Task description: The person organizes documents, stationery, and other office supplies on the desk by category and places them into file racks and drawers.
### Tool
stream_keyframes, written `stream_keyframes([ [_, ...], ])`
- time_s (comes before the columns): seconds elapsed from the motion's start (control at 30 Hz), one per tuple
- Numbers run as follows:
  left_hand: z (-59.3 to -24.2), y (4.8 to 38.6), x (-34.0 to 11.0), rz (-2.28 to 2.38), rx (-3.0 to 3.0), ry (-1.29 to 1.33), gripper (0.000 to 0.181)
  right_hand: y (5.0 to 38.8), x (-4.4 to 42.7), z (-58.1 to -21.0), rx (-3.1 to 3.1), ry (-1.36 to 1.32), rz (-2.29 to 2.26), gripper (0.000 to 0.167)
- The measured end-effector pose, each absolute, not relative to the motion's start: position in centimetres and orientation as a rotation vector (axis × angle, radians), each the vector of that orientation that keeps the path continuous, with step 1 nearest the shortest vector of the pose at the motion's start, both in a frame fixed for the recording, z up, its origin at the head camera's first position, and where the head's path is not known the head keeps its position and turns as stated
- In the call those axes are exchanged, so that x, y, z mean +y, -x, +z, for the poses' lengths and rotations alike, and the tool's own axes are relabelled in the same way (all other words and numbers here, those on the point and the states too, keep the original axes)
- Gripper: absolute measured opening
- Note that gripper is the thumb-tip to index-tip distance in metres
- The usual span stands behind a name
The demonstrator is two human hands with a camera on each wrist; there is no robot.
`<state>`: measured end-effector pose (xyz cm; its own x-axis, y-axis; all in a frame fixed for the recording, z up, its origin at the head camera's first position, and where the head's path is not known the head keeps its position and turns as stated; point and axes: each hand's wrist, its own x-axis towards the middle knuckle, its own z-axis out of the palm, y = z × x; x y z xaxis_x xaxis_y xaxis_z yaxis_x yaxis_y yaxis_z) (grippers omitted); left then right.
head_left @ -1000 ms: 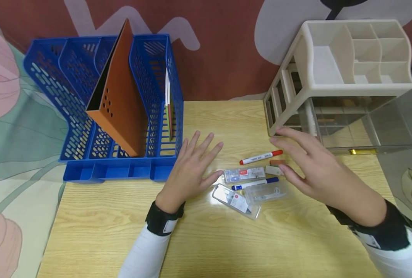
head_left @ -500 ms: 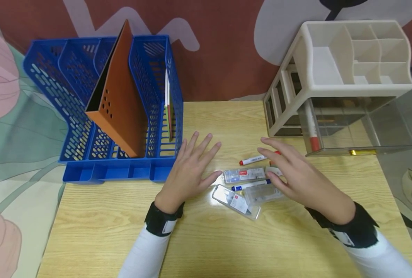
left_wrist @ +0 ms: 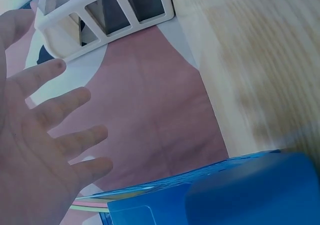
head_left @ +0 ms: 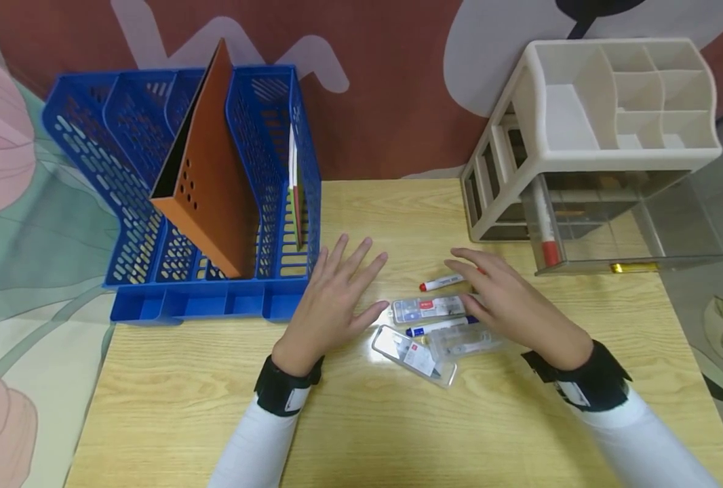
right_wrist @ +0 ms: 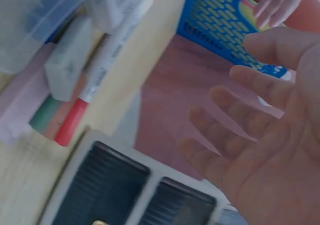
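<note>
- the slim, red-ended marker (head_left: 443, 282) lies on the wood-grained table (head_left: 361, 434), beyond a smooth clear case (head_left: 431, 309); a careless brush could roll it.
- the right hand (head_left: 514, 301) hovers over its right end, loosely spread, holding nothing.
- to its left, the splayed left hand (head_left: 323, 308) grips nothing.
- farther left stands a perforated blue rack (head_left: 209, 299); right, a see-through drawer (head_left: 691, 261) juts, easily bumped.

1 downward head view, 2 close wrist views (drawer unit (head_left: 630, 160) in all 3)
</note>
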<state>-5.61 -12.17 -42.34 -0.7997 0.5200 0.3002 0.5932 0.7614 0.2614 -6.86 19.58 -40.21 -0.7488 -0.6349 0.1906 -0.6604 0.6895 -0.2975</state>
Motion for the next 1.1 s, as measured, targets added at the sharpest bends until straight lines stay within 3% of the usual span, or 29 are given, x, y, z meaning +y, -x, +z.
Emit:
stream_keyframes([
  [0.37,-42.7,5.7,-12.0,-0.463,-2.837,0.877,0.073,9.7,20.1,-43.3,-2.875,-1.151,0.531,0.048],
  [1.1,-43.7,6.1,-12.3,-0.451,-2.934,0.79,0.079,11.8,19.5,-44.6,-3.124,-1.059,0.393,0.033],
])
